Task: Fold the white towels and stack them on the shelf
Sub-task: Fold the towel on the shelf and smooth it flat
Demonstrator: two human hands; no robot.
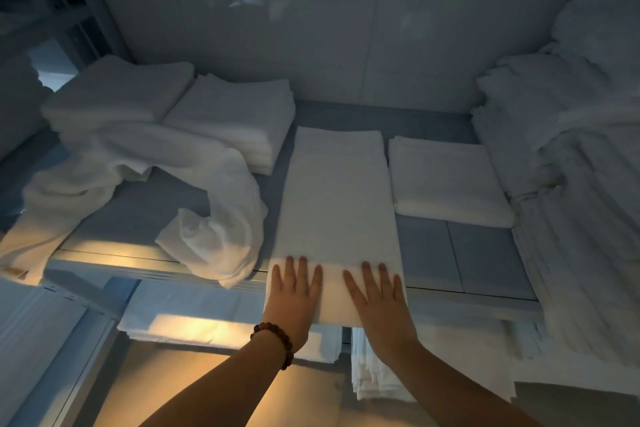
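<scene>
Palms down, the left hand (294,291) and the right hand (379,302) lie side by side on the near end of the long towel (337,198). All fingers are straight and slightly spread, pressing on the cloth and gripping nothing. The long towel is folded into a narrow strip that runs straight away from the hands across the shelf (485,253), and its near end hangs a little over the front edge under the palms.

Just beyond the right hand, and beside the strip, a folded towel (446,180) lies flat on the shelf. Further right rises a heap of towels (571,149).

Left of the left hand a loose towel (214,218) lies crumpled, one end drooping over the shelf edge. Beyond it, far from the hands, stands a stack of folded towels (235,118).

A bead bracelet (273,343) circles the left wrist. Below the hands, under the shelf, more folded linen (194,322) lies on a lower level.
</scene>
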